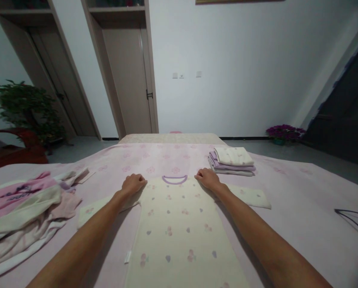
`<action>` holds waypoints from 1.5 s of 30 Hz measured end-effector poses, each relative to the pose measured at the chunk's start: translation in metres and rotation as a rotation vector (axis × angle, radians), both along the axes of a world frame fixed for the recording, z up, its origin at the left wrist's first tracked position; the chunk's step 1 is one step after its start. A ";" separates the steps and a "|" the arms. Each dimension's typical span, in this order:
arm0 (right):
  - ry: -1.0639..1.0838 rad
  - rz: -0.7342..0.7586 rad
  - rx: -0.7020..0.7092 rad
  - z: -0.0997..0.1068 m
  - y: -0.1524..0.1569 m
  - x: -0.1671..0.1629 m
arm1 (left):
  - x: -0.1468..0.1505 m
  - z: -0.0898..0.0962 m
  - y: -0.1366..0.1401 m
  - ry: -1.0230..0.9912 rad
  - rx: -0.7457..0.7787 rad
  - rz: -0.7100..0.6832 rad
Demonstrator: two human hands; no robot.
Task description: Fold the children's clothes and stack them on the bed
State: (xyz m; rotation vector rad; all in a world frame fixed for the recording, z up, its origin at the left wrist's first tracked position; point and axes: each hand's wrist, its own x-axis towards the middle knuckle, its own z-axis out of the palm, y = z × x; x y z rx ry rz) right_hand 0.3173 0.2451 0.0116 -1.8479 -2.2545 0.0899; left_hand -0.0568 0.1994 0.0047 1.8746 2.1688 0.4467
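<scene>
Now, with the shirt [177, 228] lying spread on the cloth [295, 224], an even, gentle pull at both shoulders [151, 185] should serve us best. Our left hand [134, 183] and right hand [208, 177] pinch the shoulder corners, fingers curled, arms [99, 222] stretched forward on either side of the collar [174, 183].

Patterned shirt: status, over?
Left hand, right hand pinching shirt at shoulders. Lying flat, sleeves out. Forearms over sleeves; folded stack just beyond right hand.
</scene>
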 end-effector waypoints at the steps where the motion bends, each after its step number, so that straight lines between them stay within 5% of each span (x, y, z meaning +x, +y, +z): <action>1: 0.004 0.016 -0.005 0.000 0.001 0.001 | -0.001 -0.001 0.003 -0.026 -0.009 -0.032; 11: 0.044 0.078 -0.067 0.002 -0.001 0.001 | -0.005 -0.005 0.014 -0.181 -0.065 -0.143; 20: 0.044 0.020 0.036 0.007 0.024 -0.004 | -0.002 0.008 0.040 -0.035 0.038 -0.050; 24: 0.016 -0.006 0.066 0.009 0.023 -0.017 | 0.022 0.008 0.040 0.091 0.110 -0.008; 30: -0.056 0.256 0.063 -0.016 -0.007 -0.043 | 0.087 -0.023 0.006 0.184 0.182 -0.248; 35: -0.063 0.315 -0.022 -0.027 -0.019 -0.032 | 0.102 -0.040 -0.011 0.351 0.169 -0.296; 38: 0.000 0.218 0.042 -0.020 -0.022 -0.004 | 0.099 -0.040 -0.013 0.364 0.171 -0.305; 45: -0.134 -0.336 0.125 -0.012 -0.040 0.109 | 0.100 -0.042 -0.014 0.387 0.190 -0.291</action>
